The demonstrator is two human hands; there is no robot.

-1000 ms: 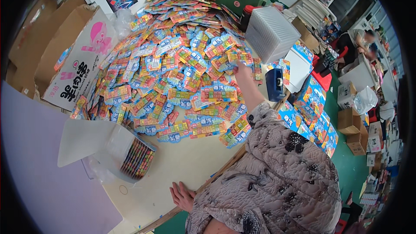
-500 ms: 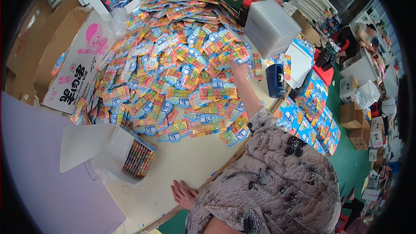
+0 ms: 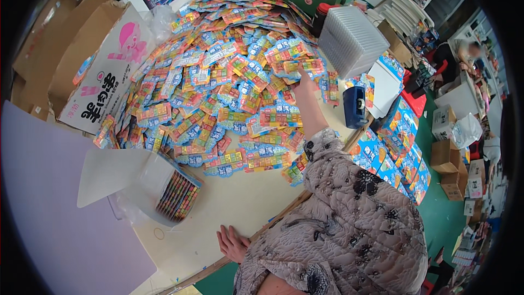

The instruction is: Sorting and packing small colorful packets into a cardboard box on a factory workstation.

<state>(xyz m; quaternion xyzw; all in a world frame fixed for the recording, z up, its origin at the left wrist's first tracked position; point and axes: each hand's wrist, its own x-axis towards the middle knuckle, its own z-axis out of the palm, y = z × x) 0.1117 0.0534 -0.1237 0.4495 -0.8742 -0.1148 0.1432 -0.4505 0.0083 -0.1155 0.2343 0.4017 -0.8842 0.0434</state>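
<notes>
A large heap of colourful flat packets (image 3: 218,76) covers the far half of the pale table (image 3: 240,207). My right hand (image 3: 302,78) reaches out over the right side of the heap, fingers closed on a colourful packet (image 3: 299,66) lifted slightly off the pile. My left hand (image 3: 232,243) lies flat on the table's near edge, fingers spread, holding nothing. My patterned sleeve and body fill the lower right of the view.
A white bin (image 3: 173,196) of stacked packets sits at the near left beside a white sheet (image 3: 109,170). Around the table are a cardboard box (image 3: 103,71), a ribbed white crate (image 3: 352,41), a blue tape dispenser (image 3: 355,106), stacked colourful boxes (image 3: 398,150) and a seated person (image 3: 469,52).
My right hand has reached farther up the heap and closed on a packet. My left hand has stayed on the table edge.
</notes>
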